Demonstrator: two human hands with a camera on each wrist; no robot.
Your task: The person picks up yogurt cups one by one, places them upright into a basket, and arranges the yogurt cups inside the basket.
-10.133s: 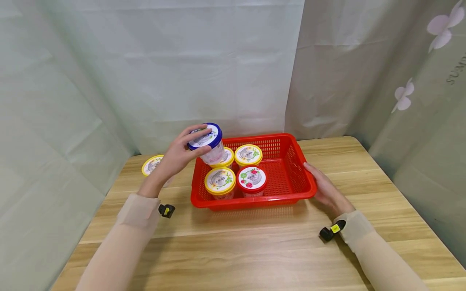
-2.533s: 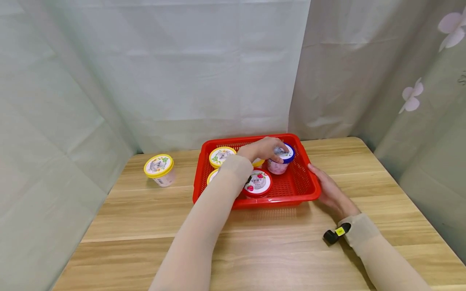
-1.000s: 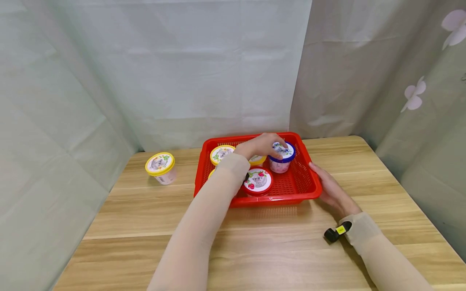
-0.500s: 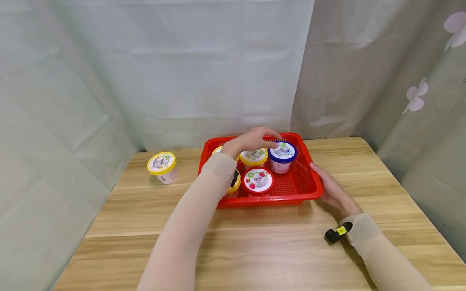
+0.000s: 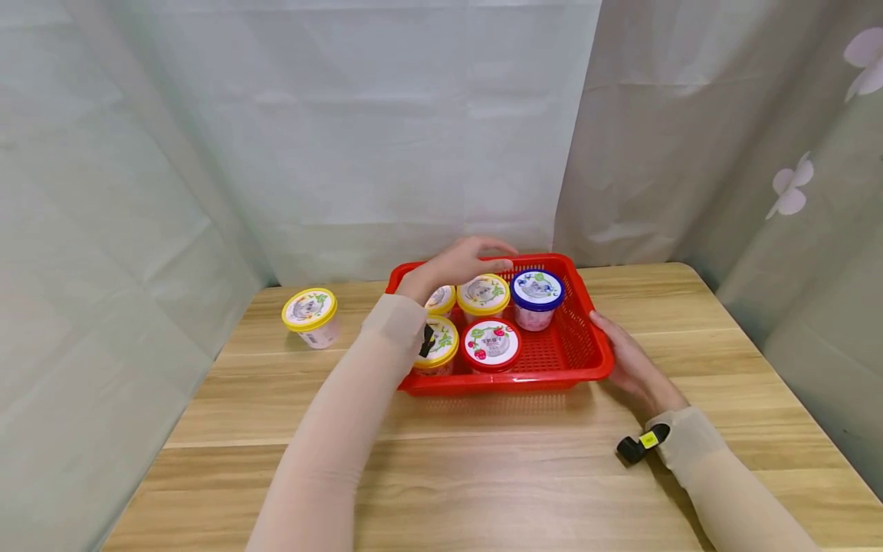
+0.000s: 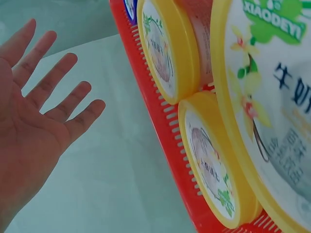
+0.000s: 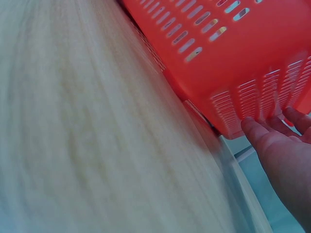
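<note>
My left hand (image 5: 458, 264) hovers over the back left of the red plastic basket (image 5: 593, 360), fingers spread and holding nothing, as the left wrist view also shows. Under and around it stand yellow-lidded tubs (image 5: 484, 294), their lids printed with flowers. To the right of these, in the back row, is a blue-lidded tub (image 5: 537, 290). A red-lidded tub (image 5: 491, 345) with raspberries on its lid stands in the front row beside another yellow-lidded one (image 6: 272, 97). My right hand (image 5: 631, 364) touches the basket's right outer wall with extended fingers (image 7: 257, 131).
One more yellow-lidded tub (image 5: 312, 316) stands on the wooden table (image 5: 497, 475), left of the basket. Pale curtains (image 5: 359, 138) hang behind and at both sides, close to the table's back edge.
The blue-lidded tub, earlier in my left hand over the basket's left end, now stands in its back right area. My left hand has let go and drawn back leftward. My right hand stays at the basket.
</note>
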